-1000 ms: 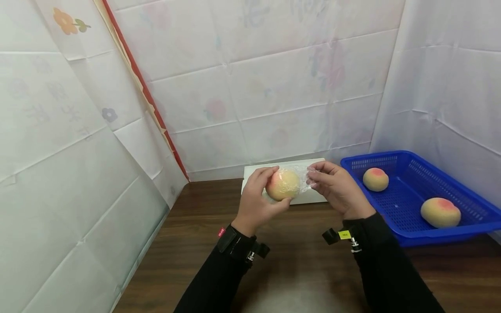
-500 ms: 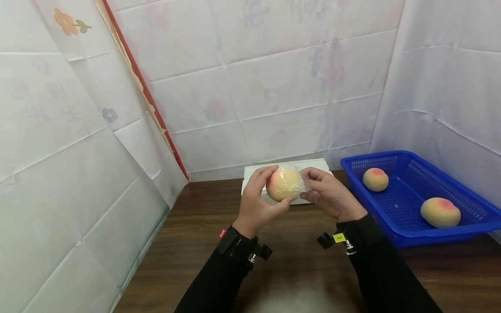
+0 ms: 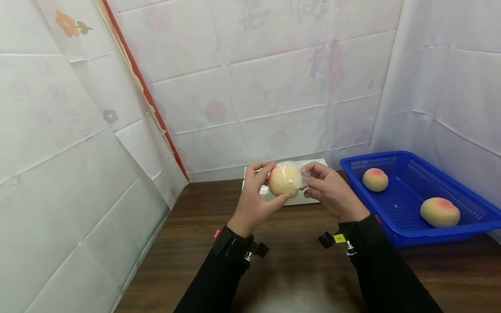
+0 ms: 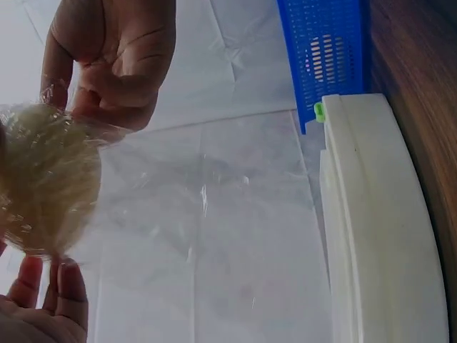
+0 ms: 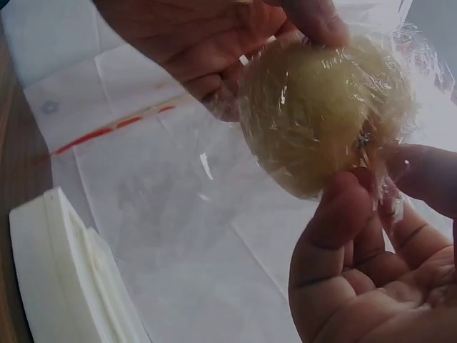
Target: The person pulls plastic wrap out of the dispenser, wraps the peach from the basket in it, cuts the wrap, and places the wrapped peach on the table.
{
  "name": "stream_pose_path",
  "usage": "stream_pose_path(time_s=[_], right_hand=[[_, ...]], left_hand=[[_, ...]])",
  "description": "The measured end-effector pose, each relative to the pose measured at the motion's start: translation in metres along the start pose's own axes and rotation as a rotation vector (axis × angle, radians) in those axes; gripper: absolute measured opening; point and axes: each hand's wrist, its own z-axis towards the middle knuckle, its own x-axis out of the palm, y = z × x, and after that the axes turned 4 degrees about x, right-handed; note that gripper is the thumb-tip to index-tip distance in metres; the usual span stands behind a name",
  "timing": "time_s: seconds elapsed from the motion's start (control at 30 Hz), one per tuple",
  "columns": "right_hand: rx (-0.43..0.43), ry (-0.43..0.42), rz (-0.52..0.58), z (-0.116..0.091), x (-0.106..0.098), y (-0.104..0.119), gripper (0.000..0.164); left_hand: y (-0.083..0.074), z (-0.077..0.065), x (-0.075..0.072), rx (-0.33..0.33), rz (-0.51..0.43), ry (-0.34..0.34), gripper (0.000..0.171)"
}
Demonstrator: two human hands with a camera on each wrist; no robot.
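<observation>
Above the table, my left hand [image 3: 254, 195] grips a yellow peach with a pink blush [image 3: 284, 180], thumb below and fingers on its far side. Clear cling film wraps the peach, wrinkled and shiny over its surface. At its right side my right hand [image 3: 332, 191] pinches the gathered end of the film [image 3: 304, 176]. In the right wrist view, the right hand's thumb and fingers [image 5: 335, 214] close on the bunched film against the peach [image 5: 321, 114]. The left wrist view shows the wrapped peach [image 4: 53, 182] between both hands.
Behind the hands lies a long white box [image 3: 305, 199], partly hidden. On the right stands a blue plastic basket [image 3: 395, 237] with two more peaches, one at the back [image 3: 375, 179] and one nearer [image 3: 440, 212]. White sheeting [image 3: 274, 87] walls the wooden table [image 3: 195, 243].
My right hand has moved left to the peach, and the film that stretched out between them is now bunched close against it. The left hand has kept its grip and turned the peach slightly.
</observation>
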Motion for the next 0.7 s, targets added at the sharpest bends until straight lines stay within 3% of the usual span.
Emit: stream_pose_path(time_s=[0.23, 0.4, 0.5, 0.7], right_hand=[[-0.086, -0.146, -0.227, -0.002, 0.003, 0.003, 0.019], [-0.093, -0.176, -0.332, -0.003, 0.007, 0.003, 0.025], [-0.107, -0.181, -0.363, -0.004, 0.011, 0.003, 0.027], [-0.124, -0.171, -0.393, -0.008, 0.017, 0.006, 0.026]], left_hand=[[0.001, 0.002, -0.002, -0.107, -0.089, 0.069, 0.075], [-0.003, 0.001, -0.001, -0.213, -0.276, 0.130, 0.069], [-0.006, 0.001, -0.001, -0.258, -0.336, 0.116, 0.068], [-0.008, 0.000, 0.001, -0.288, -0.328, 0.065, 0.071]])
